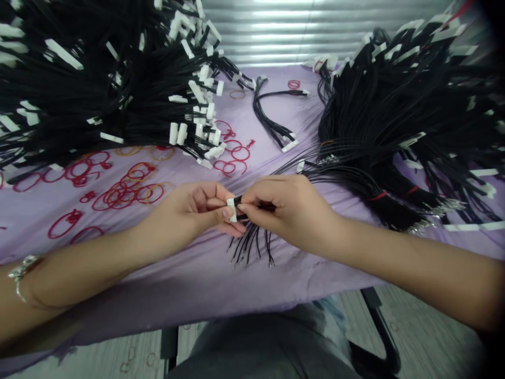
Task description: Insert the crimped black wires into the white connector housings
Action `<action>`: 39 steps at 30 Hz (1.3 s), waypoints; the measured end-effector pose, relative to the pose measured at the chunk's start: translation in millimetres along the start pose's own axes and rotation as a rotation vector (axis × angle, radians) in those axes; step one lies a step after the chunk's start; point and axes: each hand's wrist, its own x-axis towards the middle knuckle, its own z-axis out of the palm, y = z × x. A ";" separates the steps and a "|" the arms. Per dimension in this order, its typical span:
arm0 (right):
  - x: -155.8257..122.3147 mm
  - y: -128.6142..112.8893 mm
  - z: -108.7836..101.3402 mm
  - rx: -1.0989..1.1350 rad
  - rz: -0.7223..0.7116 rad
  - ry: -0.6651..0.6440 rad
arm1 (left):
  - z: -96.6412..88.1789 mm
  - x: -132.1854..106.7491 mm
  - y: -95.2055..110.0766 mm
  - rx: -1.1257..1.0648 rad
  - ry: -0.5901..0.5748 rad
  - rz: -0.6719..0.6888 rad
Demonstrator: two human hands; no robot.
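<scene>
My left hand [197, 208] and my right hand [288, 208] meet at the middle of the purple-covered table [189, 273]. The left hand's fingers pinch a small white connector [231, 208]. The right hand's fingers are closed on a black wire [240, 201] going into that connector. Several thin black wires with bare metal tips [248, 247] hang from under the hands onto the cloth.
A big heap of black harnesses with white connectors [118, 79] fills the back left. Another heap [414, 116] lies at the right. One finished harness [272, 121] sits at the back middle. Red rubber bands [126, 192] are scattered on the cloth. A metal shutter [307, 31] is behind.
</scene>
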 end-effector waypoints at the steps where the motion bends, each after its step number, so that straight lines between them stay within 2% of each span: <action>1: -0.5 -1.7 -2.9 -0.072 -0.037 0.000 | -0.2 0.1 0.0 -0.002 -0.001 0.008; 4: -2.8 -8.9 -14.6 -0.391 -0.181 0.069 | -1.0 1.1 0.5 -0.052 0.028 0.042; 6: -4.3 -11.6 -20.2 -0.469 -0.254 0.051 | -1.3 2.2 1.3 -0.127 0.067 0.056; 10: -4.8 -5.9 -18.8 -0.324 -0.261 -0.252 | -2.5 4.7 2.8 -0.222 0.088 0.058; 12: -4.0 -1.5 -15.9 -0.306 -0.236 -0.326 | -3.7 5.3 2.9 -0.233 0.122 0.049; 16: -3.1 3.2 -14.9 -0.291 -0.202 -0.356 | -5.8 5.5 2.2 -0.254 0.189 0.039; 25: -1.5 6.8 -19.2 -0.177 -0.096 -0.442 | -5.7 6.4 1.4 -0.266 0.181 0.066; 27: 0.4 3.9 -21.2 -0.050 -0.088 -0.419 | -5.7 6.2 1.9 -0.260 0.164 0.066; 31: 2.7 -6.7 -23.4 0.182 -0.028 -0.246 | -5.8 4.8 1.2 -0.235 0.112 0.064; 36: 1.7 -13.6 -28.0 0.210 0.192 -0.089 | -8.3 3.4 -2.3 -0.095 0.052 0.081; 39: 3.8 -8.3 -33.9 0.232 0.318 -0.023 | -9.3 3.6 -1.3 -0.125 0.046 0.068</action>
